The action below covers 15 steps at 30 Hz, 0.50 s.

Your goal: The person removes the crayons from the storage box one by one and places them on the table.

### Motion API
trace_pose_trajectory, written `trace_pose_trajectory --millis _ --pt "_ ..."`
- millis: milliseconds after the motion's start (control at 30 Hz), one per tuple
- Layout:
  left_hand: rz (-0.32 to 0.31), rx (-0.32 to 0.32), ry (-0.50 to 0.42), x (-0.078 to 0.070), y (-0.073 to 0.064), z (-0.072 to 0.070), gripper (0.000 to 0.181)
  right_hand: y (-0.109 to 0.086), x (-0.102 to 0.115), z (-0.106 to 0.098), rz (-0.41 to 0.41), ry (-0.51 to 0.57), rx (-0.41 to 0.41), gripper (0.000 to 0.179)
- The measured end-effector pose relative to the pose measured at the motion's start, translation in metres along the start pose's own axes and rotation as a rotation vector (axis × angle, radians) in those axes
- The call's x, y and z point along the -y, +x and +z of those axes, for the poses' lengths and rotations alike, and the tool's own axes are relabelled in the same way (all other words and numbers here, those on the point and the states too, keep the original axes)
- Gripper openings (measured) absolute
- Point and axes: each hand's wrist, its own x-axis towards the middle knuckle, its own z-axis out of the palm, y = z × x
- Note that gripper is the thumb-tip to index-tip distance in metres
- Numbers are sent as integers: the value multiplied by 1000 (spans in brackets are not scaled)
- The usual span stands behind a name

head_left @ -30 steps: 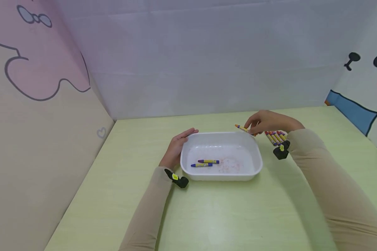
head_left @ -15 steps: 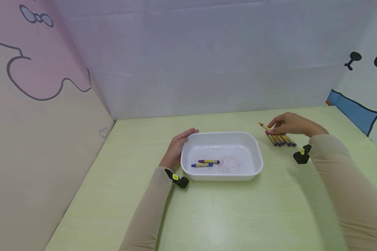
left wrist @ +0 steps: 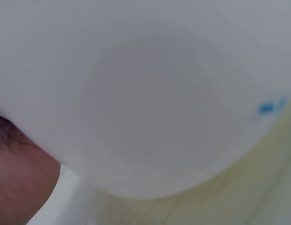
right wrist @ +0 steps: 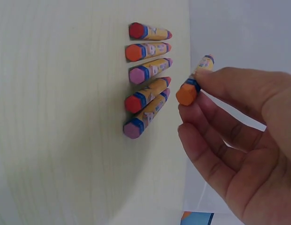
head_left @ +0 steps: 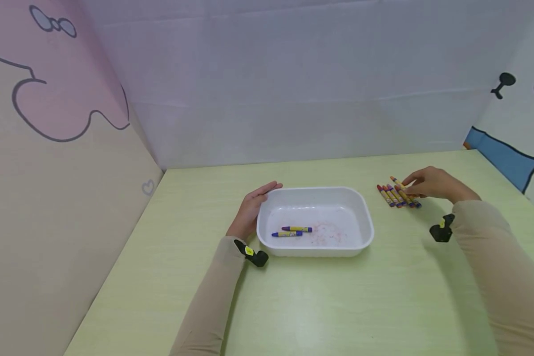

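Observation:
My right hand (head_left: 436,184) pinches an orange crayon (right wrist: 187,93) between thumb and fingertips, over the table's right side. Close beneath lies a slanting row of several crayons in yellow wrappers, among them a red crayon (right wrist: 155,33), an orange-tipped crayon (right wrist: 150,50) and a pinkish-purple crayon (right wrist: 148,119) at the row's near end. A white tray (head_left: 316,251) stands mid-table; its wall fills most of the left wrist view. Against its left side rests my left hand (head_left: 250,210), fingers straight along the wall. Inside lie a purple crayon (head_left: 296,229) and a blue crayon (head_left: 287,234).
Pale green tabletop (head_left: 311,306) surrounds the tray. A white curtain-like backdrop (head_left: 293,99) rises behind the table's far edge. Printed cartoon panels stand at both sides, one with pink (head_left: 71,109) at left and one with blue (head_left: 498,153) at right.
My right hand has moved right with the orange crayon, from the tray's far right corner to beyond the row of crayons. The left hand and tray have stayed in place.

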Motion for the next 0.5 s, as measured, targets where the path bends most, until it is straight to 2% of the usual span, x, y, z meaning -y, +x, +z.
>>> trace_pose_trajectory --millis 300,500 --pt "-10 -1 -7 1 1 1 45 -4 -19 3 81 -34 -41 42" --pt "-10 -19 -7 2 1 3 44 -6 -25 6 106 -59 -52 41"
